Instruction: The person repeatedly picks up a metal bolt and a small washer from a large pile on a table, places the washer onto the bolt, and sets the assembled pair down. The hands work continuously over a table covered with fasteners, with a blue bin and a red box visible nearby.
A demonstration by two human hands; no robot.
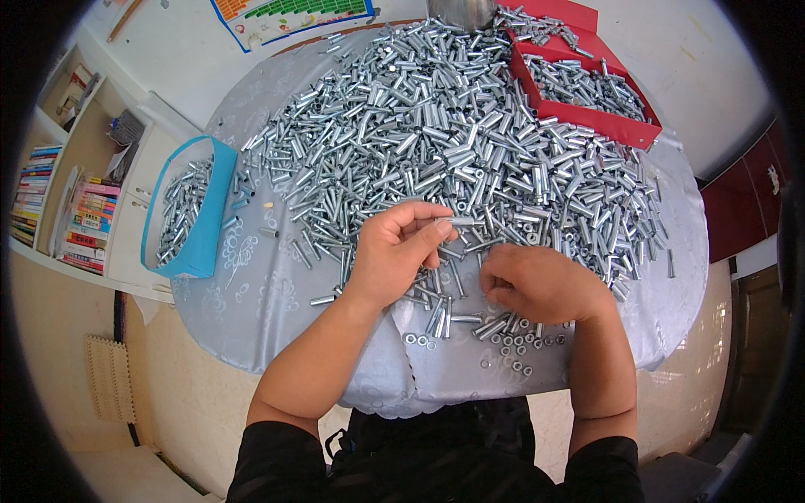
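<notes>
My left hand (391,255) is closed in a pinch on a shiny metal sleeve (463,222), which points to the right over the near edge of a big heap of bolts and sleeves (402,126). To its right, my right hand (545,283) hangs low over the heap with its fingers curled inward. Whatever those fingers hold, if anything, is hidden. Loose bolts and sleeves (440,318) lie on the cloth between and below the hands. Several small nuts (516,350) are scattered in front of my right hand.
The round table has a silvery patterned cloth (251,323). A blue box (220,205) of metal parts stands at the left; a red box (579,119) of them stands at the far right. At the back is a metal pot (463,12). Bookshelves (92,168) stand beyond the left side.
</notes>
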